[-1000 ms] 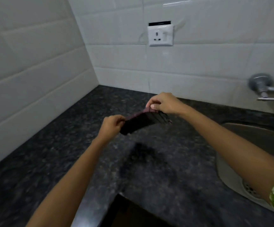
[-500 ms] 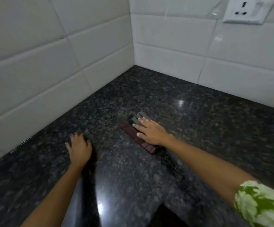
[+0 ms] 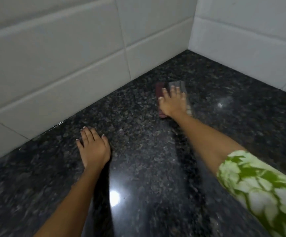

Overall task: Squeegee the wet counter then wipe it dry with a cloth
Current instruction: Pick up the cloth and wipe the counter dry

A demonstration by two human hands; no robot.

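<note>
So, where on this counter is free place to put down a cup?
Bare counter lies right of the right hand and cloth, toward the right wall. Also between both hands. The left hand occupies the left-wall strip.

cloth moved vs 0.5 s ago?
Yes. The cloth under the right hand has slid across the counter toward the wall corner; camera shifted too.

Counter [image 3: 138, 168] glossy speckled stone; wall tiles [image 3: 53, 65] smooth, perhaps ceramic.
</note>
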